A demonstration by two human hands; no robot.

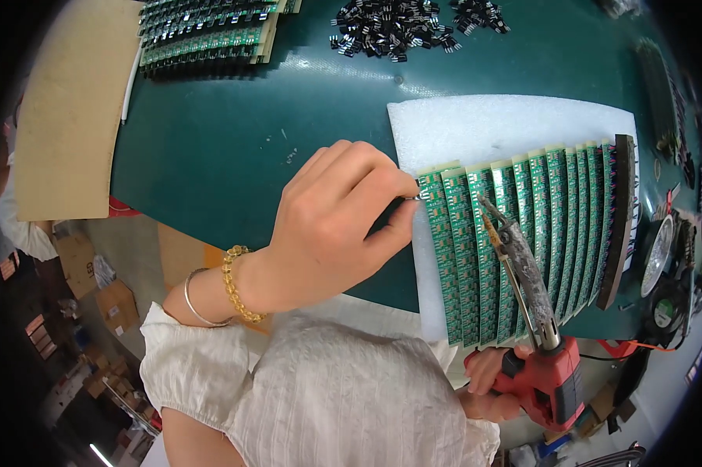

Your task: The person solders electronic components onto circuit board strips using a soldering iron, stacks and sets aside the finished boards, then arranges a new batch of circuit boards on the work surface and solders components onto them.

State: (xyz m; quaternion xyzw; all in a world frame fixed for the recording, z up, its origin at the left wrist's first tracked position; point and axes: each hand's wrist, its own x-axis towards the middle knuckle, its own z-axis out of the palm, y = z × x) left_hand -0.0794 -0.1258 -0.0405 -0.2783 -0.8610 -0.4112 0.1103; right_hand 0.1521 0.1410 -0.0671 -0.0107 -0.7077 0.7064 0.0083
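Observation:
My left hand (335, 218) is closed in a pinch at the left edge of the row of green circuit boards (461, 257). Between thumb and forefinger a small electronic component (415, 194) shows only as a dark and silvery bit against the top of the leftmost board. The fingers hide the rest of it. My right hand (487, 389) grips the handle of a red soldering gun (552, 385). Its barrel slants up over the boards, with the tip and a thin feed tube near the upper part of the third strip.
A white foam sheet (514, 121) lies under the boards, and a dark bar (617, 226) stands along their right side. Black components with metal legs (390, 27) are heaped at the back. Stacked boards (207, 35) and a tan board (74, 117) lie at left.

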